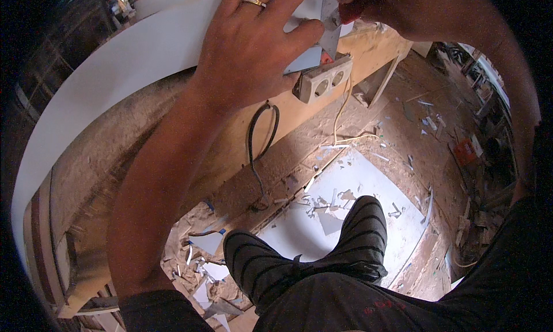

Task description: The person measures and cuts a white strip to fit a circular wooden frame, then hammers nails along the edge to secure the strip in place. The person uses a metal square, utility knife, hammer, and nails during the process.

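Note:
My left hand (250, 47), with a ring on one finger, lies spread over a white sheet (303, 60) at the workbench edge. One fingertip presses beside a flat metal straightedge (330, 29) on the sheet. Its thumb sits lower, by the bench edge. At the upper right, my right hand (383, 9) is closed around a small red-handled tool (352, 9) beside the straightedge. The tool's working end is hidden, and its kind is unclear. Part of the right hand runs past the top of the picture.
A double wall socket (324, 81) is fixed to the bench front, with a pale cable (345, 116) below. A black cable loop (253, 136) hangs nearby. White board (397, 217) and scraps lie underfoot. A long curved white panel edge (103, 73) runs along the left.

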{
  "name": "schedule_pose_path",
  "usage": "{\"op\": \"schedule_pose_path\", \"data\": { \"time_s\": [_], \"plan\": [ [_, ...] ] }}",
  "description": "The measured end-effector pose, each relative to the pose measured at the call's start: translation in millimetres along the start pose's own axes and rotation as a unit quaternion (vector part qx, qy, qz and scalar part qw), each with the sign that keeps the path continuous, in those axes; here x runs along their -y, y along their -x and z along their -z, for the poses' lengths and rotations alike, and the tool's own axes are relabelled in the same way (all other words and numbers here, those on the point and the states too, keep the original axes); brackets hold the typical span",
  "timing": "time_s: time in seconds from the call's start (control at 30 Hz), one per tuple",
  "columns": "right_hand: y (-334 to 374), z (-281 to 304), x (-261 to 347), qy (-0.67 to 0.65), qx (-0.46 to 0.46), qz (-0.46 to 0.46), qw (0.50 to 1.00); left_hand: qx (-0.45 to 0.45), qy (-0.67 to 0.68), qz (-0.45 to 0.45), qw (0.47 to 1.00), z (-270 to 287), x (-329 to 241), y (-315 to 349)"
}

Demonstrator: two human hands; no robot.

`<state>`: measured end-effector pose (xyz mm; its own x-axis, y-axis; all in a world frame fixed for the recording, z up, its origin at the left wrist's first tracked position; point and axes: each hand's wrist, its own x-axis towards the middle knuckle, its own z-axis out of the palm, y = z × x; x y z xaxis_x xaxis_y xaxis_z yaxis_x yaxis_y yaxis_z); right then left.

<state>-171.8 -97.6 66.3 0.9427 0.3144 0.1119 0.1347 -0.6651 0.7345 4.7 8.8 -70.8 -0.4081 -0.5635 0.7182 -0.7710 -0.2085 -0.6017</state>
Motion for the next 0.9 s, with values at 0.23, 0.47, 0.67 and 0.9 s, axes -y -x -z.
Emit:
{"op": "schedule_pose_path", "data": {
  "time_s": [0.23, 0.47, 0.67, 0.9],
  "plan": [
    [-2, 4, -3, 0.013, -0.023, -0.011, 1.000, -0.007, 0.057, 0.013, 0.998, -5, 6, 5],
    [5, 9, -8, 0.044, -0.050, 0.001, 0.998, 0.019, 0.040, 0.016, 0.999, 0, 3, 3],
    [46, -4, -25, 0.008, -0.159, -0.100, 0.982, -0.030, 0.043, 0.059, 0.997, -19, -1, 12],
    [65, -182, 0, -0.431, -0.312, -0.429, 0.730, 0.025, 0.017, 0.060, 0.998, -18, 5, 13]
  ]
}}
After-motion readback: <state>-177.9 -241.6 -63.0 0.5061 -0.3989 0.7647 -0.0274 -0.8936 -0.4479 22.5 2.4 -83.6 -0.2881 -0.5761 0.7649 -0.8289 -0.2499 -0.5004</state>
